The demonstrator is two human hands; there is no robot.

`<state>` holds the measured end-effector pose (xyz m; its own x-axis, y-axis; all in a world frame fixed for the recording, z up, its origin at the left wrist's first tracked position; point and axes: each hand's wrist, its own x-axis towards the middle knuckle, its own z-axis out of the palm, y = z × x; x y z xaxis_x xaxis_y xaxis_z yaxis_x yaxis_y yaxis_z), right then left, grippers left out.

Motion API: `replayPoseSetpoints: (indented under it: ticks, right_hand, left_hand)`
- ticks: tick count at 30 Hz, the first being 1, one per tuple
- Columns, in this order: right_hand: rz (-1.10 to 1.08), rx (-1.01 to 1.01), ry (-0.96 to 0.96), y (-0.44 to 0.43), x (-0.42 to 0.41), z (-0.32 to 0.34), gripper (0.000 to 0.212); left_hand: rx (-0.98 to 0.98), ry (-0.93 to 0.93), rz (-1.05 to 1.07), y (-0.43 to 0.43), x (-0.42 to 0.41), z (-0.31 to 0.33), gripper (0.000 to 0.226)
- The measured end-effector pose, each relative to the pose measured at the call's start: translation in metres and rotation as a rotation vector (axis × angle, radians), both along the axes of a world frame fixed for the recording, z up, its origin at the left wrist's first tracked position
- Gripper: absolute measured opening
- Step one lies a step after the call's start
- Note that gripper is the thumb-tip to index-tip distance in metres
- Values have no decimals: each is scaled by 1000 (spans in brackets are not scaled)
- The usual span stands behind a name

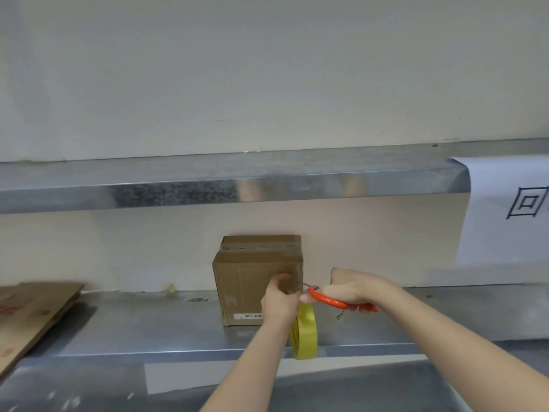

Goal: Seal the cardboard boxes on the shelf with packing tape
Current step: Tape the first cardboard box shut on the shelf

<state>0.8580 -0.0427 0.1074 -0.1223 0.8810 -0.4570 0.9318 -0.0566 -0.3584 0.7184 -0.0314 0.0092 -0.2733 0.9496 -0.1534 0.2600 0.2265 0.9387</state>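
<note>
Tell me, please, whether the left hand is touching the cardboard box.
Touching. In the head view, fingers of the left hand lie against the front of the cardboard box.

Open room runs along the lower shelf [148, 328] between the flattened cardboard [32, 310] at its left end and the cardboard box [249, 281] in the middle, and again to the box's right. The upper shelf [208, 188] roofs the bay, leaving a gap above the box. The box's right front corner is crowded by the left hand [280, 298], the right hand [353, 288] gripping scissors [329, 300], and the tape roll [306, 334] hanging beneath. A paper sheet [505, 209] drapes at far right.
</note>
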Motion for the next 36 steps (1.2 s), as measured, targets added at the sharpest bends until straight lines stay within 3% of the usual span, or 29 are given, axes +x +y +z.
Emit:
replayPoseSetpoints:
  ticks: [8, 11, 17, 24, 28, 32, 36]
  right_hand:
    - [-18, 85, 61, 3, -5, 1, 68]
    - [27, 114, -6, 5, -4, 2, 69]
    - [77, 177, -115, 15, 5, -11, 63]
    - [-86, 135, -197, 22, 44, -80, 38]
    - [-165, 103, -242, 29, 52, -117, 12]
    - [-121, 103, -208, 34, 49, -128, 15]
    - [-125, 272, -33, 41, 43, -114, 9]
  left_hand:
    - [-27, -40, -13, -2, -1, 3, 42]
    - [-33, -54, -21, -1, -3, 6, 42]
    - [-34, -30, -84, -4, -8, 3, 70]
    - [91, 77, -97, -1, -35, 9, 21]
    - [182, 23, -108, 0, -45, 23, 15]
    - [237, -66, -65, -4, -57, 38, 11]
    - [300, -151, 43, -5, -62, 57, 9]
